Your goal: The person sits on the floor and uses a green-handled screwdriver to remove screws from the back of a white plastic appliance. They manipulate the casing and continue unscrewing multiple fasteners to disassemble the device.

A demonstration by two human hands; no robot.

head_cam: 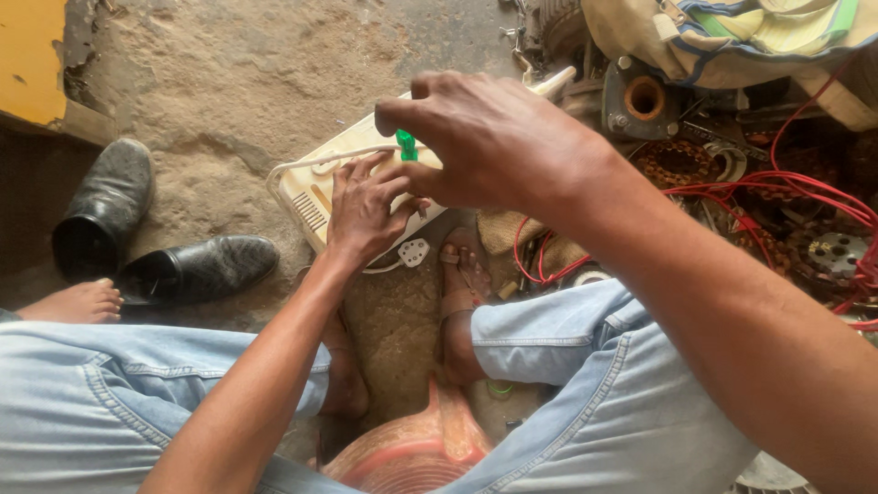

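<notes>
Item: cream plastic appliance casing (315, 187), vented side seen, laid on dirt floor (238, 82) btwn the person's feet, just ahead of sandalled foot (465, 274). White cord (311, 163) looped over its top; white plug (413, 252) lying beside it. Left hand (366, 215): fingers spread apart, pressed flat on casing to steady it. Right hand (489, 137): fingers closed round green-handled screwdriver (406, 144), held approx. upright over casing; tip hidden, so seating in a screw cannot be told. Nearby: black shoes (151, 233), red wires (805, 187), motor parts (645, 96) at right. Risk, judged: tip could slip off and jab the left fingers, which lie close; casing could shift on uneven floor; cord could be snagged.
</notes>
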